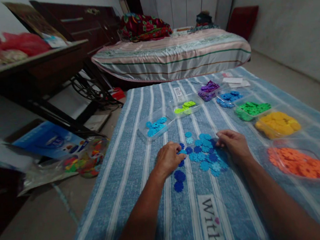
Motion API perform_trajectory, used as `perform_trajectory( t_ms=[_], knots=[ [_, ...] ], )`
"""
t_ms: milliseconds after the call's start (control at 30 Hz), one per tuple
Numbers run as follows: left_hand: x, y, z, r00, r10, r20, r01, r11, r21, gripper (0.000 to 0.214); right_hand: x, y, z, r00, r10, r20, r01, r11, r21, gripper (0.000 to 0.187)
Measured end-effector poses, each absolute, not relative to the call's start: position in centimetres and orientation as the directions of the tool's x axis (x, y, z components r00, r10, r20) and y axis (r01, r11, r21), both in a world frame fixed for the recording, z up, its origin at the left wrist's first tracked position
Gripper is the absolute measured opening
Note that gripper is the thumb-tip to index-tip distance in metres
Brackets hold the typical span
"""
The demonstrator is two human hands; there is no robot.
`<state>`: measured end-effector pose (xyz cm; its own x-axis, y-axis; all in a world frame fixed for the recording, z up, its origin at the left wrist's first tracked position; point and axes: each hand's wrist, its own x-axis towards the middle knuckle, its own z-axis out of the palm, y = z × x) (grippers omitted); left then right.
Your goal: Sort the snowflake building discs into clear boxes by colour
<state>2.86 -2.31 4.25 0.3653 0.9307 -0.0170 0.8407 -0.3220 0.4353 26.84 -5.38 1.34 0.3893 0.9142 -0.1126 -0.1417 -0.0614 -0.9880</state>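
Note:
A loose pile of light blue and dark blue notched plastic discs lies on the striped cloth between my hands. My left hand is at the pile's left side, thumb and fingers pinched on a light blue disc. Just below it lie several dark blue discs, apart from the pile. My right hand is at the pile's right edge with its fingertips pressed together; whatever they hold is too small and dark to make out. Beyond my left hand, a clear plastic box holds light blue discs.
Clear boxes hold yellow-green, purple, blue, green, yellow and orange discs. A bed stands behind the cloth-covered table. A sewing machine table is on the left.

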Motion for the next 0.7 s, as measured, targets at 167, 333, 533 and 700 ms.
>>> perform_trajectory(
  t_ms=[167, 333, 533, 700],
  knots=[
    [3.10, -2.50, 4.36, 0.324, 0.945, -0.039, 0.845, -0.271, 0.462, 0.012, 26.80, -5.42, 1.57, 0.384, 0.916, -0.117, -0.149, -0.063, -0.987, 0.029],
    [3.29, -2.63, 4.69, 0.302, 0.953, -0.033, 0.841, -0.250, 0.480, 0.016, 26.85, -5.31, 1.55, 0.377, 0.918, -0.118, -0.142, -0.068, -0.987, 0.029],
    [3.24, -2.58, 4.33, 0.314, 0.948, -0.049, 0.756, -0.219, 0.617, 0.013, 26.83, -5.29, 1.44, 0.387, 0.915, -0.117, -0.156, -0.060, -0.986, 0.031],
    [3.11, -2.73, 4.26, 0.321, 0.945, -0.061, 0.626, -0.163, 0.762, 0.009, 26.82, -5.29, 1.55, 0.379, 0.916, -0.130, -0.161, -0.073, -0.984, 0.032]
  ],
)
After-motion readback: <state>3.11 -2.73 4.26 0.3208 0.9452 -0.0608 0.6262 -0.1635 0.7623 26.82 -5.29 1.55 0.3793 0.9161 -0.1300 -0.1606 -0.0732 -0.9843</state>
